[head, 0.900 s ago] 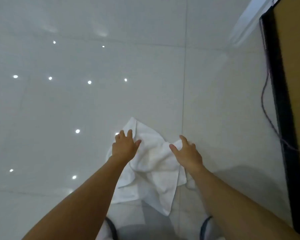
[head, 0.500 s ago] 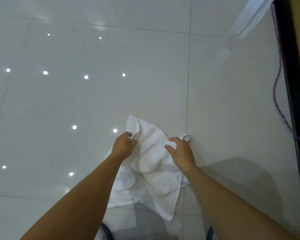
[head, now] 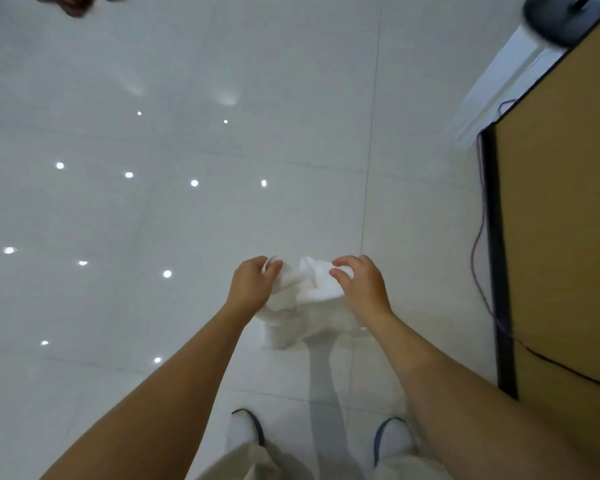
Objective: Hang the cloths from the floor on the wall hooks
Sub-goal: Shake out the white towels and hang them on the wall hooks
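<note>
A white cloth (head: 309, 289) hangs bunched between my two hands, lifted off the glossy white tiled floor (head: 187, 209). My left hand (head: 252, 284) grips the cloth's left upper edge with curled fingers. My right hand (head: 359, 284) pinches its right upper edge between thumb and fingers. The cloth's lower part droops below my hands. No wall hooks are in view.
A brown cabinet with a black edge (head: 496, 271) stands at the right, with a purple cable (head: 478, 244) trailing down its side. A dark round object (head: 555, 15) sits at the top right. Another dark thing (head: 73, 3) lies at the top left. My feet (head: 246, 431) are below.
Both hands closed on the cloth and raised it off the floor. The cloth went from spread on the tiles to bunched in the air, and the view rose with it.
</note>
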A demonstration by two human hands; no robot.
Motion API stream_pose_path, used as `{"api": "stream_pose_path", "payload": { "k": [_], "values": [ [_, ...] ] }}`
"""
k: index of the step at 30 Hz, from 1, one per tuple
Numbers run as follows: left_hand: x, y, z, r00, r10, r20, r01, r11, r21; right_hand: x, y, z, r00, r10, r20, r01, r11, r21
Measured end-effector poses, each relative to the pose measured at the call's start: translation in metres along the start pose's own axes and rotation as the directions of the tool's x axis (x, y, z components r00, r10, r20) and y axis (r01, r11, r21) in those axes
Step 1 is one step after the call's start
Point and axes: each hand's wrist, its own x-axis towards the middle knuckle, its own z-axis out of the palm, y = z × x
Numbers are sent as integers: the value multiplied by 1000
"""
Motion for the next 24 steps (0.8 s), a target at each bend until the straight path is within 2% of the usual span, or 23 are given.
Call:
{"api": "stream_pose_path", "payload": {
  "k": [7,14,19,24],
  "values": [
    [-80,173,-176,986,137,-98,-149,980,-131,-54,-211,-140,978,-180,-105,181,983,2],
    [-141,300,-343,931,286,-227,-329,927,-180,-114,-390,-248,900,-329,-284,340,940,-14],
    [-171,363,-425,876,383,-291,-441,882,-165,-147,-475,-292,806,-429,-408,454,890,-40],
    [-174,400,-466,854,394,-339,-472,861,-190,-158,-517,-311,741,-524,-421,510,846,-157]
  ]
}}
